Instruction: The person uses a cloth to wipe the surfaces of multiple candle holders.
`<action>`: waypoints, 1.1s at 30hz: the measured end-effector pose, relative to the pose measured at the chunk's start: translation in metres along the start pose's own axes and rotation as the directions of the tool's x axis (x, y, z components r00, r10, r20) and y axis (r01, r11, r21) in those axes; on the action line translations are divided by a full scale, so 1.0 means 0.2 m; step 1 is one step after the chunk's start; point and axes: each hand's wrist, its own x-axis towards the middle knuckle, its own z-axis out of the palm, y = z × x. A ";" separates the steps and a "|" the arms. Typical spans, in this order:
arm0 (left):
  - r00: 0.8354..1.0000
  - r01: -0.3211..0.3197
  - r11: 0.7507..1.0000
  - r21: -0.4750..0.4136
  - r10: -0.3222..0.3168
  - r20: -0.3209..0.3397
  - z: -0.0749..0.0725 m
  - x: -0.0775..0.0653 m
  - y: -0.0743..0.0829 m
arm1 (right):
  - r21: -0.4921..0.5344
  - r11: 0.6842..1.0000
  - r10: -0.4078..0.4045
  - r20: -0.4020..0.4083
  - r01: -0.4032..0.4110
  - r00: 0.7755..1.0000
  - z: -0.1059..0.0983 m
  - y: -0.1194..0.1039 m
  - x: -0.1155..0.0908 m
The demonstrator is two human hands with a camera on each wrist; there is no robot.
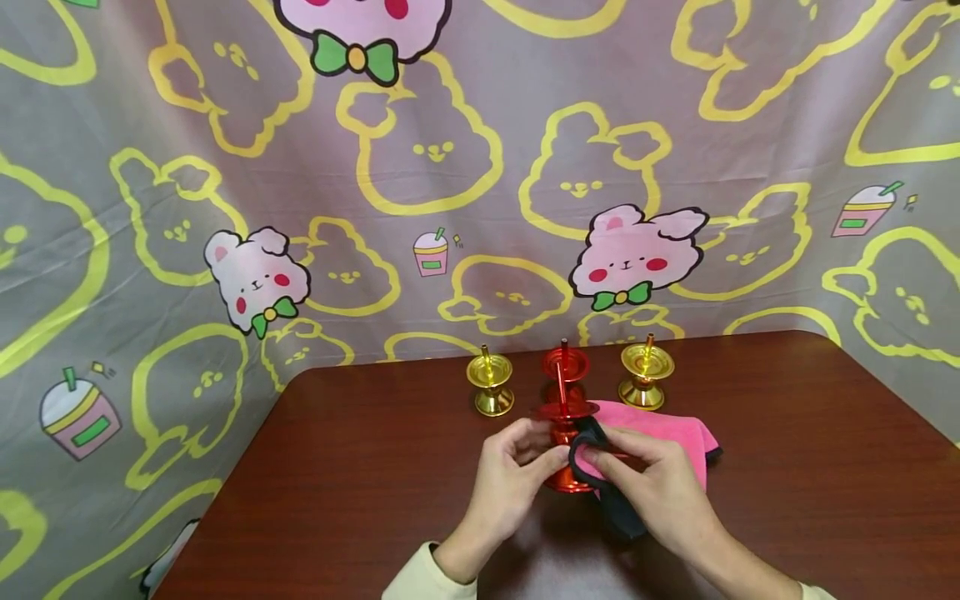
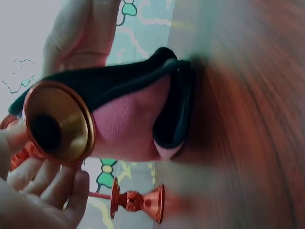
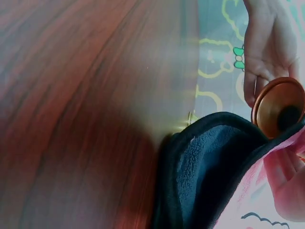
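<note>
A shiny red candle holder (image 1: 566,409) with a thin upright spike is held above the table. My left hand (image 1: 508,477) grips it around the stem from the left. On its other side my right hand (image 1: 663,487) pinches a pink cloth (image 1: 675,429) with a dark grey back and black edging, pressed against the stem. The left wrist view shows the holder's hollow golden underside (image 2: 74,126), with the cloth (image 2: 126,119) beside it. Seen from the right wrist, the cloth's dark side (image 3: 205,162) covers part of the holder, and some right fingertips are hidden.
Behind the hands stand a gold candle holder (image 1: 492,385), a second red one (image 1: 573,363) and another gold one (image 1: 645,379) near the back edge of the brown wooden table (image 1: 337,467). A patterned curtain (image 1: 465,150) hangs behind the table.
</note>
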 end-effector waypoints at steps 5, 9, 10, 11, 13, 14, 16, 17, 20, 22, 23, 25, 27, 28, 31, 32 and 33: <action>0.992 -0.022 0.999 -0.041 0.027 0.127 -0.06 0.00 -0.01 | -0.027 0.999 -0.030 -0.006 0.030 1.000 -0.02 0.01 0.01; 0.978 -0.045 0.996 -0.077 0.060 0.200 -0.10 0.00 -0.01 | -0.022 1.000 -0.019 0.013 0.019 1.000 -0.03 0.02 0.01; 0.978 -0.047 0.996 -0.081 0.063 0.200 -0.10 0.00 -0.01 | -0.016 1.000 -0.013 0.020 0.013 1.000 -0.03 0.02 0.01; 0.978 -0.046 0.995 -0.085 0.062 0.197 -0.10 0.00 -0.01 | -0.012 1.000 -0.007 0.028 0.008 1.000 -0.03 0.02 0.01; 0.983 -0.047 0.996 -0.074 0.059 0.174 -0.10 0.00 -0.01 | 0.000 1.000 0.003 0.040 -0.003 0.999 -0.03 0.02 0.01; 0.986 -0.044 0.997 -0.067 0.055 0.159 -0.10 0.00 -0.01 | 0.004 1.000 0.007 0.045 -0.007 0.999 -0.03 0.02 0.01; 0.990 -0.033 0.998 -0.058 0.040 0.134 -0.09 0.00 -0.02 | 0.007 1.000 0.010 0.047 -0.010 0.999 -0.03 0.03 0.01; 0.991 -0.030 0.998 -0.056 0.037 0.125 -0.08 0.00 -0.02 | 0.010 1.000 0.010 0.047 -0.011 0.999 -0.03 0.04 0.00; 0.996 -0.001 1.000 -0.023 0.003 0.093 -0.07 0.00 -0.03 | 0.012 1.000 -0.001 0.051 0.000 0.999 -0.03 0.04 0.00; 0.997 0.013 1.000 -0.009 -0.012 0.080 -0.06 0.00 -0.02 | 0.008 1.000 -0.013 0.054 0.012 0.998 -0.04 0.04 0.00; 0.997 0.013 1.000 0.004 -0.013 0.073 -0.05 0.00 -0.01 | 0.011 1.000 -0.019 0.057 0.018 0.998 -0.04 0.04 0.00; 0.998 0.017 1.000 0.015 -0.018 0.057 -0.05 0.00 0.00 | 0.004 1.000 -0.031 0.061 0.030 0.998 -0.04 0.04 0.00; 0.999 0.012 1.000 0.014 -0.013 0.042 -0.04 0.00 0.00 | -0.001 0.999 -0.038 0.061 0.038 0.997 -0.04 0.03 0.00; 0.999 0.008 1.000 0.014 -0.009 0.031 -0.03 0.00 0.00 | -0.005 0.999 -0.046 0.060 0.046 0.997 -0.04 0.03 0.00; 1.000 -0.006 0.999 0.036 0.007 -0.020 -0.01 0.00 -0.01 | -0.022 0.998 -0.057 0.043 0.058 0.997 -0.02 0.02 -0.01; 0.999 -0.011 0.999 0.049 0.013 -0.040 0.00 0.00 -0.02 | -0.031 0.998 -0.060 0.032 0.061 0.998 -0.01 0.02 -0.01; 0.998 -0.015 0.998 0.065 0.019 -0.063 0.02 0.00 -0.02 | -0.039 0.997 -0.059 0.017 0.060 0.998 0.00 0.03 -0.01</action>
